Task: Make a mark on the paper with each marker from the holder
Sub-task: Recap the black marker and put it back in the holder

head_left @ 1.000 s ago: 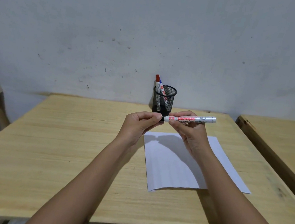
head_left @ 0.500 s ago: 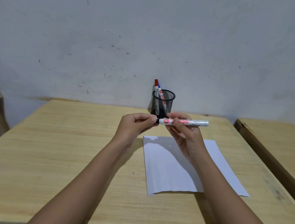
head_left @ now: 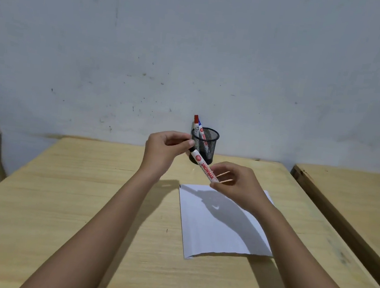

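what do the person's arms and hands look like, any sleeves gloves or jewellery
Both forearms are bare right up to the bottom edge of the picture, with no sleeves in view. The left hand and right hand wear no gloves, and no rings, watch or bracelets show on them. Fingernails look short and unpainted, though they are small in this view.

A: Holder [head_left: 204, 143], black wire mesh. Two markers inside: one red-capped [head_left: 196, 119], one blue-capped [head_left: 199, 122] just behind it, white barrels.

B: Marker [head_left: 205, 167] in front of holder: white barrel, red lettering, black end.

A: Paper [head_left: 219, 226] nearer than holder, plain white, grey shadow across it.

B: Tabletop [head_left: 81, 202] pale yellow wood, fine grain. Wall [head_left: 196, 49] behind holder grey-white, dark specks.
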{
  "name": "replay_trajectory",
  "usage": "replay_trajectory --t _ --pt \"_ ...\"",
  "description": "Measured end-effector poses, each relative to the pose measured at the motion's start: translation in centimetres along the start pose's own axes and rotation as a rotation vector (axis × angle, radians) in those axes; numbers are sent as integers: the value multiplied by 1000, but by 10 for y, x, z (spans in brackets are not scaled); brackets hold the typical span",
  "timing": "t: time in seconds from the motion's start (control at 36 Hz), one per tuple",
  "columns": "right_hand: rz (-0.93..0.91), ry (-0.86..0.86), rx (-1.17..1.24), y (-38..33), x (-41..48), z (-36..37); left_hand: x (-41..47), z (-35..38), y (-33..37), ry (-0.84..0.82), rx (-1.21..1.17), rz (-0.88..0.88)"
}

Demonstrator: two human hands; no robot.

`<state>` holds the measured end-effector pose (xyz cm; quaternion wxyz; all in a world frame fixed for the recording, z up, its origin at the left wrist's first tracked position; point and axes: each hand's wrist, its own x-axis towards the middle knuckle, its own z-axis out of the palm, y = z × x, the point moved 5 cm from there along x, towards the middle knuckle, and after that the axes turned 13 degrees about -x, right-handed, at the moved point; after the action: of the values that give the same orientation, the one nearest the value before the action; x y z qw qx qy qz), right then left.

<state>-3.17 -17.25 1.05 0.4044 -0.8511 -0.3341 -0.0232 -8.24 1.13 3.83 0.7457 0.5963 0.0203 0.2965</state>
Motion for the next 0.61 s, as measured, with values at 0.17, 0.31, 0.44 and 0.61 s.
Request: replay_trajectory --t 0.17,0.31,0.44,0.61 --pt "-56 -20 -177 -12 9 6 9 21 10 -43 105 127" --pt "-28 -35 -168 -8 26 9 24 29 8 -57 173 143" --pt "1 -25 -159 -1 60 2 53 28 1 -86 267 124" --pt "22 101 -93 10 111 -12 91 22 -38 -147 548 51"
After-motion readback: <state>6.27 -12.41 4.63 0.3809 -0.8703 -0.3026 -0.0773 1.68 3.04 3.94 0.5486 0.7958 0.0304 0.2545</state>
